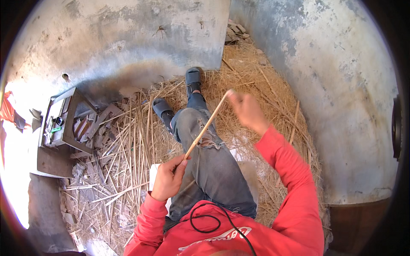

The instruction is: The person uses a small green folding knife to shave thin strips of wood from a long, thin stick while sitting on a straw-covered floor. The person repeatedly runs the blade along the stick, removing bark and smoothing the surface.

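Observation:
A thin, pale bamboo strip slants up and to the right above my knees, with a node partway along it. Its lower end is closed in my left hand, thumb lying along it. At the upper end my right hand, a little blurred, has its fingers pinched on the tip. Torn dark jeans cover my legs beneath the strip.
Bamboo strips and shavings litter the floor around my feet. At the left stands a small wooden table with tools on top, beside scrap wood. Worn plaster walls rise ahead and to the right.

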A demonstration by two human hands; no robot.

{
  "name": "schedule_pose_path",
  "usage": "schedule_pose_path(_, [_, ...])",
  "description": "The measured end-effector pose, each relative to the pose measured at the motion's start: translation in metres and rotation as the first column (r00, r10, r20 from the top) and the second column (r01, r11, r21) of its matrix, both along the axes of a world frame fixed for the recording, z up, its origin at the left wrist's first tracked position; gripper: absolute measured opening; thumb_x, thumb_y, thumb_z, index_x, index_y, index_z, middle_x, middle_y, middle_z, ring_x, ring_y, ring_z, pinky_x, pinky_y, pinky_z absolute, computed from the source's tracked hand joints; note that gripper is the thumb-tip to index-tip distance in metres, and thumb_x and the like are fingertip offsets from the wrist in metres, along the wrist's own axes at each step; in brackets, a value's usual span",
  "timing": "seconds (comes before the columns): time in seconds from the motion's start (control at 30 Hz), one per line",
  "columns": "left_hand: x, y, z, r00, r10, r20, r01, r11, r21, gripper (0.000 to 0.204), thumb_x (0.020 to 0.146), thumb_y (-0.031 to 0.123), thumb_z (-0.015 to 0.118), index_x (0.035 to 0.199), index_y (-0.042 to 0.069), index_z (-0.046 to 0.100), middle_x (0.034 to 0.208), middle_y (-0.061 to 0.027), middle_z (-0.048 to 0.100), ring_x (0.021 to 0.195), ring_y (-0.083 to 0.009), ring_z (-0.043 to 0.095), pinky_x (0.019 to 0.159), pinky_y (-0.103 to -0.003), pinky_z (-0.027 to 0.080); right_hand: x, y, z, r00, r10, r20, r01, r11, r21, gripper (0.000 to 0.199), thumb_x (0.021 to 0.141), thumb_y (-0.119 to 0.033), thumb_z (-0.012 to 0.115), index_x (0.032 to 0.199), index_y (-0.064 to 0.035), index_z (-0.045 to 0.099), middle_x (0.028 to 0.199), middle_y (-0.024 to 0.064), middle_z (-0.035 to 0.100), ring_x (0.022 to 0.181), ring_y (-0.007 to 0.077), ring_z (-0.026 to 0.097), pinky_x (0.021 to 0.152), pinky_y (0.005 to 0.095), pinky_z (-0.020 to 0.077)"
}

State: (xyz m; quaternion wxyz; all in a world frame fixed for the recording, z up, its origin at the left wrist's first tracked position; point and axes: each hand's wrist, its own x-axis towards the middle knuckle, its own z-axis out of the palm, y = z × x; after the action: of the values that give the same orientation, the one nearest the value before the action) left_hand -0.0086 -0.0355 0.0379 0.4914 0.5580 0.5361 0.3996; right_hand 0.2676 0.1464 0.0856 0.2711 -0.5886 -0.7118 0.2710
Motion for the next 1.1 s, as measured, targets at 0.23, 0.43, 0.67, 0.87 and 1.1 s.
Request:
schedule_pose_path(0.23, [-0.002, 0.009, 0.019, 0.962, -0.060, 0.265, 0.086, 0.992, -0.088, 0.027, 0.110, 0.017, 0.051, 0.123, -0.001, 0.066, 0.065, 0.0074, 0.040, 0.057, -0.0027, 0.034, 0.053, -0.022, 0.027, -0.022, -0.038, 0.016, 0.992, 0.118, -0.033, -0.107, 0.964, 0.243, 0.057, 0.108, -0.049, 0.048, 0.086, 0.0000, 0.066, 0.058, 0.0166, 0.053, 0.053, 0.0313, 0.056, 0.052, 0.0444, 0.0431])
schedule_pose_path(0.43, [-0.003, 0.015, 0.018, 0.964, -0.054, 0.261, 0.089, 0.988, -0.125, 0.029, 0.111, 0.019, 0.049, 0.124, -0.001, 0.065, 0.065, 0.0076, 0.039, 0.057, -0.0025, 0.035, 0.052, -0.022, 0.027, -0.035, -0.070, 0.013, 0.971, 0.236, 0.051, -0.240, 0.923, 0.300, 0.052, 0.106, -0.047, 0.051, 0.087, -0.0005, 0.066, 0.059, 0.0196, 0.054, 0.052, 0.0328, 0.056, 0.050, 0.0465, 0.0417])
schedule_pose_path(0.67, [0.001, 0.008, 0.007, 0.981, -0.035, 0.188, 0.057, 0.992, -0.112, 0.026, 0.109, 0.017, 0.053, 0.122, 0.000, 0.068, 0.067, 0.0078, 0.040, 0.059, -0.0026, 0.035, 0.054, -0.023, 0.029, -0.031, -0.047, 0.011, 0.976, 0.185, 0.114, -0.201, 0.968, 0.151, 0.055, 0.104, -0.052, 0.052, 0.102, -0.0015, 0.074, 0.063, 0.0242, 0.059, 0.060, 0.0433, 0.064, 0.055, 0.0496, 0.0472])
schedule_pose_path(0.87, [0.006, 0.019, 0.015, 1.000, 0.008, 0.023, -0.008, 1.000, 0.008, 0.029, 0.109, 0.019, 0.052, 0.123, 0.000, 0.069, 0.067, 0.0077, 0.042, 0.059, -0.0028, 0.037, 0.053, -0.023, 0.030, -0.050, -0.064, 0.001, 0.932, 0.336, 0.134, -0.350, 0.932, 0.096, 0.056, 0.103, -0.056, 0.052, 0.100, -0.0054, 0.076, 0.062, 0.0227, 0.060, 0.063, 0.0440, 0.064, 0.057, 0.0503, 0.0489])
schedule_pose_path(1.1, [0.007, 0.026, 0.006, 0.999, 0.012, 0.038, -0.013, 0.999, 0.036, 0.027, 0.108, 0.015, 0.053, 0.125, 0.000, 0.068, 0.066, 0.0059, 0.041, 0.059, -0.0039, 0.037, 0.054, -0.024, 0.031, -0.045, -0.053, -0.010, 0.907, 0.255, 0.334, -0.330, 0.924, 0.191, 0.067, 0.102, -0.064, 0.046, 0.090, -0.0032, 0.071, 0.066, 0.0248, 0.064, 0.063, 0.0469, 0.064, 0.058, 0.0534, 0.0518])
